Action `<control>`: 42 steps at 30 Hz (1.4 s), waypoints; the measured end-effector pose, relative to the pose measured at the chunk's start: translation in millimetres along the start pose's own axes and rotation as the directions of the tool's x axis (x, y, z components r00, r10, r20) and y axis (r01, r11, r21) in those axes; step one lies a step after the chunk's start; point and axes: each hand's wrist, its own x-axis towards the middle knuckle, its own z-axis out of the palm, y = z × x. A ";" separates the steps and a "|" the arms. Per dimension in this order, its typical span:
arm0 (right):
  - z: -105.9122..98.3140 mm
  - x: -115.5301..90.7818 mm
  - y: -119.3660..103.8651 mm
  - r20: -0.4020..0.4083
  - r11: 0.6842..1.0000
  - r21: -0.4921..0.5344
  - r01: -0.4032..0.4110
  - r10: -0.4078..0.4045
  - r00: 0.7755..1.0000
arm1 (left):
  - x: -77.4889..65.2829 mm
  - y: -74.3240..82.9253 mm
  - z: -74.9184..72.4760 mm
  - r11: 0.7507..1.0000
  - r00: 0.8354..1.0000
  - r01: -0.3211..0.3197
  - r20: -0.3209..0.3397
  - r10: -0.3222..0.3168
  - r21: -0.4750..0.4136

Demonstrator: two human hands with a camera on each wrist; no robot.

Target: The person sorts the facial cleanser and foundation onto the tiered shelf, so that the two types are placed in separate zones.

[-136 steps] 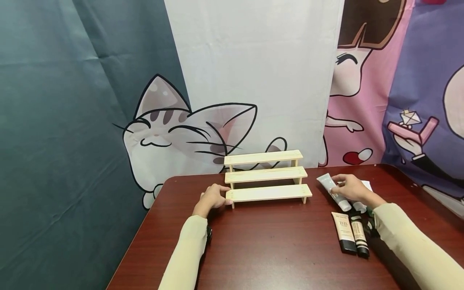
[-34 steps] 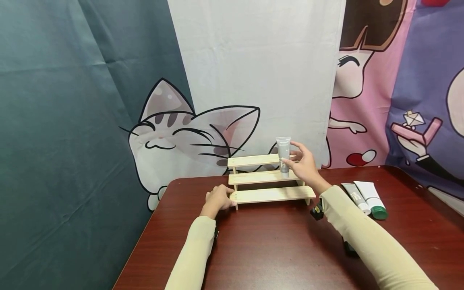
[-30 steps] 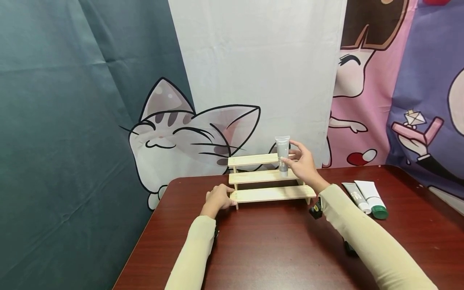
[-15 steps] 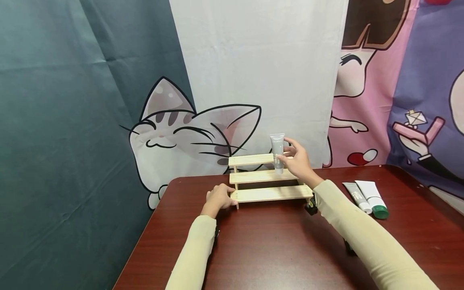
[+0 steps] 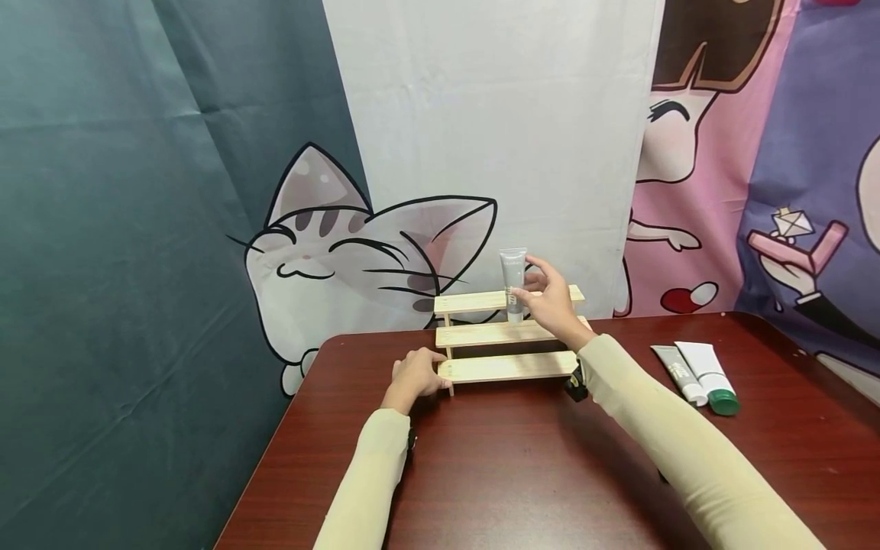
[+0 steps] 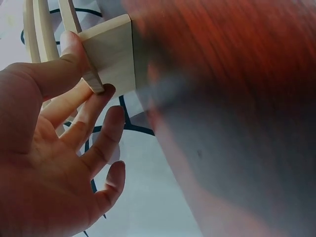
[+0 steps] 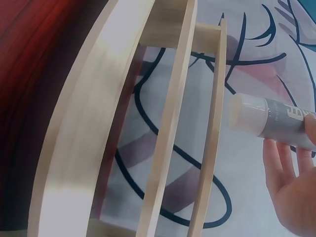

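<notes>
Gray squeeze tube shifts left over three-tier wooden stand

Carried further left than half a second earlier, the tube is grasped between the thumb and fingers of a person's right hand, held nearly upright with its cap down. In the head view it overlaps the top tier, its cap over the middle one; it appears clear of the wood, though the angles make contact hard to rule out. The left hand, unmoved, pinches the left end of the bottom tier, thumb above and fingertips beneath. At right, a second gray tube and a white tube with a green cap lie side by side on the reddish-brown table. A cartoon cat decorates the backdrop.
</notes>
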 end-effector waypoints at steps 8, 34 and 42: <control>14.3 4.8 -0.8 -0.046 0.999 0.037 0.023 -0.021 0.999 | 3.1 -3.3 -2.3 0.998 0.999 -0.046 0.027 0.047 -0.039; 43.1 25.4 -1.7 -0.057 0.989 0.137 -0.047 0.055 0.997 | 2.6 5.5 1.2 1.000 0.999 -0.006 0.054 0.007 -0.022; 47.1 32.8 -3.2 -0.047 0.992 0.113 -0.055 0.061 0.997 | 3.3 3.6 0.3 0.999 0.999 -0.005 0.045 0.007 -0.039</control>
